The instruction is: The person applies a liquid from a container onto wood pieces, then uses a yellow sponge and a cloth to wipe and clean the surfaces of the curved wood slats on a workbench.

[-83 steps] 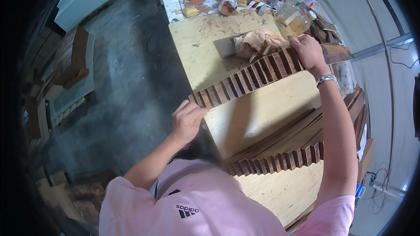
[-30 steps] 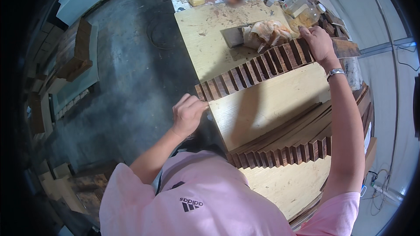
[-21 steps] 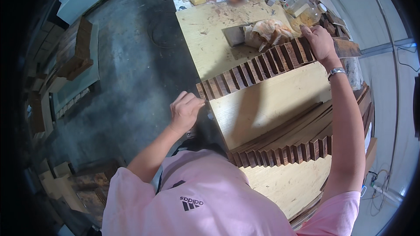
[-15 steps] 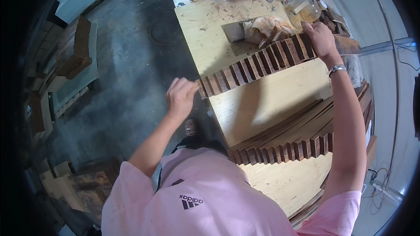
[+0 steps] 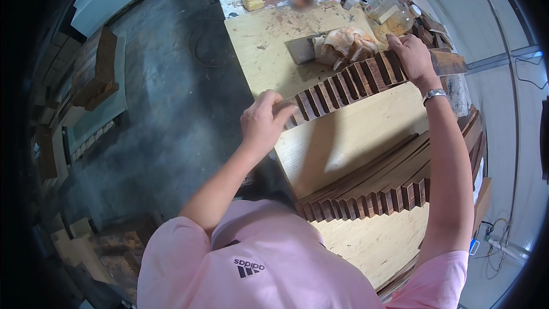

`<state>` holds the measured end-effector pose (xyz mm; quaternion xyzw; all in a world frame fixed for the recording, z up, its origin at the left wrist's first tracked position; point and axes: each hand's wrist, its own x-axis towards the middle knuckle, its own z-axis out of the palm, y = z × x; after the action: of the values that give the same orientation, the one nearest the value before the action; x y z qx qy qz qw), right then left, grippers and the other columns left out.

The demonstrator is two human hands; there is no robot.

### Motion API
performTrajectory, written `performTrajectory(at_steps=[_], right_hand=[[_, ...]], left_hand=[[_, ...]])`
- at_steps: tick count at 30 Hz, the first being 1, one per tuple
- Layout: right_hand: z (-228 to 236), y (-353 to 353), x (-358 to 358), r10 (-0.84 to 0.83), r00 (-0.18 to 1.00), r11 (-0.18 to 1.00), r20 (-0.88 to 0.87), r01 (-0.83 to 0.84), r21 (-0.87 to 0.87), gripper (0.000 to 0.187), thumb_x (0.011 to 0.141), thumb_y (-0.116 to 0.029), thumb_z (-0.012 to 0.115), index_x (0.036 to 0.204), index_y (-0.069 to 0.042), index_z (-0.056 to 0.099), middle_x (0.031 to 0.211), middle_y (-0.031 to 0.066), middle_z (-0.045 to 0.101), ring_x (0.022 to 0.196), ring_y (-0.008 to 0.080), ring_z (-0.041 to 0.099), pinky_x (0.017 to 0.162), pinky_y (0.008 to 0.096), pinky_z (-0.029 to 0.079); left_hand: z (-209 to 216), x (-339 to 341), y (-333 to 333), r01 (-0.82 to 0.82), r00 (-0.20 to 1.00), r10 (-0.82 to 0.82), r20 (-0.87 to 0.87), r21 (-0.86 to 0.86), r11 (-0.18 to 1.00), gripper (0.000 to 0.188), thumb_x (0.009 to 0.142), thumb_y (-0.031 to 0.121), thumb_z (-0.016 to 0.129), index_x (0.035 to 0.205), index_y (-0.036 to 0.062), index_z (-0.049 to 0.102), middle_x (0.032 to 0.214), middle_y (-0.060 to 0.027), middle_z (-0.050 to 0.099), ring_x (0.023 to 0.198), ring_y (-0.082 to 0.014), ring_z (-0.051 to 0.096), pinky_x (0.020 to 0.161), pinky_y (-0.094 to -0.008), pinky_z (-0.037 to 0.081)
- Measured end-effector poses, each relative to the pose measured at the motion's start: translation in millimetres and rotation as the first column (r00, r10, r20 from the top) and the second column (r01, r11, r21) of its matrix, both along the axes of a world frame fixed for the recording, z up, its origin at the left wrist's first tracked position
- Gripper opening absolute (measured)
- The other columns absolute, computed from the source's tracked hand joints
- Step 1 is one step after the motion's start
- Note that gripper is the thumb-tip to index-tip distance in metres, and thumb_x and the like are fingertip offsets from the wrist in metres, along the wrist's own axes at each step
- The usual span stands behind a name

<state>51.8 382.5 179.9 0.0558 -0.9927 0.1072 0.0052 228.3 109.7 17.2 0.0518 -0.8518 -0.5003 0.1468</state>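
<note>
A long dark-brown wooden strip (image 5: 337, 92) with a row of evenly spaced, step-like ridges slants over a pale wooden board (image 5: 366, 123), its right part higher. My right hand (image 5: 413, 62) is closed around it near the right end, thumb on the far edge. At the other end, my left hand (image 5: 264, 121) has its thumb and fingers curled about the strip's tip, which they partly cover. Nearer my body, a stack of similar dark strips (image 5: 394, 154) lies on the board, its front edge zigzagged.
Beyond the strip sit a crumpled stained cloth (image 5: 349, 44) and a grey flat block (image 5: 301, 51). Plastic bottles (image 5: 394, 17) and a yellow sponge-like piece (image 5: 253, 3) crowd the far end. Brown wooden pieces (image 5: 98, 71) stand at the left beyond the floor; a pale wall rises at right.
My left hand has moved right and slightly up along the strip, covering more of its left part. My right hand has shifted a little left and down, still gripping.
</note>
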Motion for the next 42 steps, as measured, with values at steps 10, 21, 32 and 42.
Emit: performTrajectory(at_steps=[10, 21, 32, 42], right_hand=[[3.8, -6.3, 5.4, 0.026, 0.999, 0.999, -0.019, -0.026, 0.028, 0.06, 0.093, -0.049, 0.049, 0.075, 0.005, 0.068, 0.083, 0.0313, 0.066, 0.086, 0.0476, 0.065, 0.085, 0.0493, 0.051], [7.2, -8.0, 7.3, 0.02, 1.0, 0.999, -0.006, -0.02, 0.036, 0.059, 0.093, -0.048, 0.048, 0.075, 0.005, 0.067, 0.083, 0.03, 0.067, 0.086, 0.0464, 0.065, 0.085, 0.0486, 0.051], [5.8, -8.6, 5.0, 0.043, 0.999, 0.998, 0.003, -0.043, 0.046, 0.06, 0.092, -0.049, 0.049, 0.075, 0.005, 0.068, 0.082, 0.0301, 0.066, 0.085, 0.0474, 0.065, 0.085, 0.0486, 0.051], [3.5, -8.3, 7.7, 0.029, 0.999, 0.999, -0.027, -0.027, 0.041, 0.06, 0.092, -0.051, 0.049, 0.078, 0.003, 0.07, 0.084, 0.03, 0.067, 0.087, 0.0472, 0.065, 0.087, 0.0489, 0.051]], left_hand=[[-0.5, -16.0, -9.5, 0.087, 0.941, -0.138, 0.31, 0.173, 0.981, 0.03, 0.075, 0.018, 0.086, 0.092, 0.004, 0.064, 0.083, -0.0037, 0.065, 0.077, -0.0167, 0.062, 0.07, -0.0334, 0.049], [11.4, -13.3, -8.9, 0.072, 0.981, -0.052, 0.188, -0.1, 0.992, 0.032, 0.083, 0.023, 0.08, 0.105, 0.0045, 0.066, 0.093, -0.0093, 0.069, 0.086, -0.0302, 0.068, 0.079, -0.042, 0.053], [9.1, 12.5, -1.5, 0.15, 0.927, -0.294, -0.233, -0.488, 0.86, 0.01, 0.081, 0.012, 0.073, 0.081, 0.0088, 0.063, 0.079, -0.009, 0.058, 0.073, -0.0304, 0.062, 0.061, -0.0433, 0.049], [12.9, 6.0, -3.2, 0.216, 0.933, -0.308, -0.187, -0.394, 0.893, 0.014, 0.083, 0.014, 0.073, 0.084, 0.0095, 0.059, 0.079, -0.0078, 0.06, 0.075, -0.0307, 0.064, 0.063, -0.0431, 0.051]])
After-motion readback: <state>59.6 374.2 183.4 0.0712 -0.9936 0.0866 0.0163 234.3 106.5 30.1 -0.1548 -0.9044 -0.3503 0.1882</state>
